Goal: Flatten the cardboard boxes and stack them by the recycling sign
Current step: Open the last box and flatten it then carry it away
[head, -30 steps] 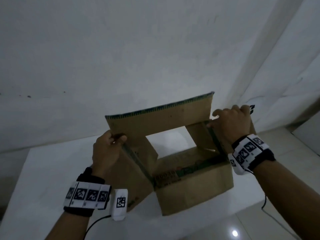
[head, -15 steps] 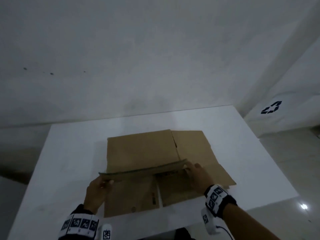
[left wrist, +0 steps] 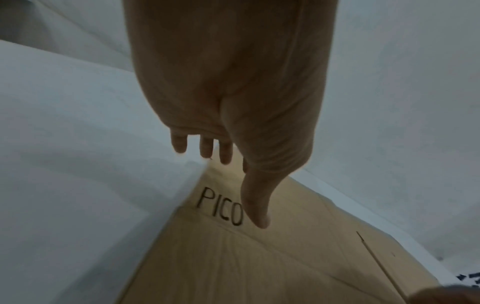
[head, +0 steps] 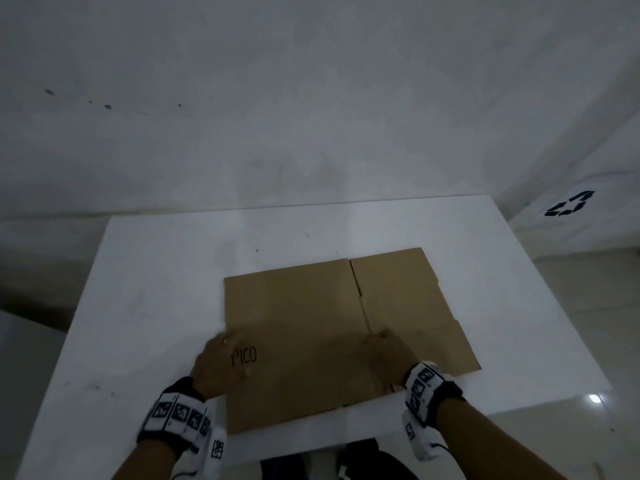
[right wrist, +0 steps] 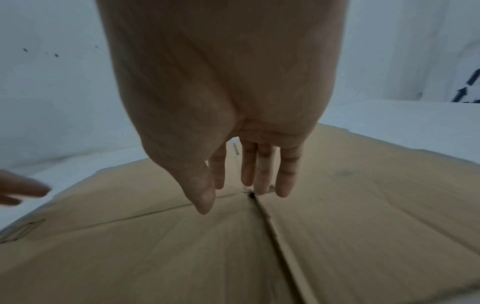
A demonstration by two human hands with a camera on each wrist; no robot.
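A brown cardboard box (head: pixel 311 323) lies flattened on the white table (head: pixel 138 289), with "PICO" printed near its left edge. My left hand (head: pixel 218 362) rests flat over that left edge, fingers straight (left wrist: pixel 205 148), thumb beside the lettering. My right hand (head: pixel 388 355) presses flat on the cardboard (right wrist: pixel 363 226) at the slit between two flaps, fingers straight (right wrist: pixel 262 174). A black recycling sign (head: pixel 569 203) is on the white wall at the right, past the table.
The table's near edge (head: pixel 311 452) runs just below my wrists, and its right edge drops to a glossy tiled floor (head: pixel 588 375). A white wall (head: pixel 311 116) stands behind the table. Dark clothing (head: pixel 339 462) shows under the near edge.
The box stood open and upright in both hands a second ago. It folded down onto the table, and both hands have let go of its raised edge and now lie flat on it.
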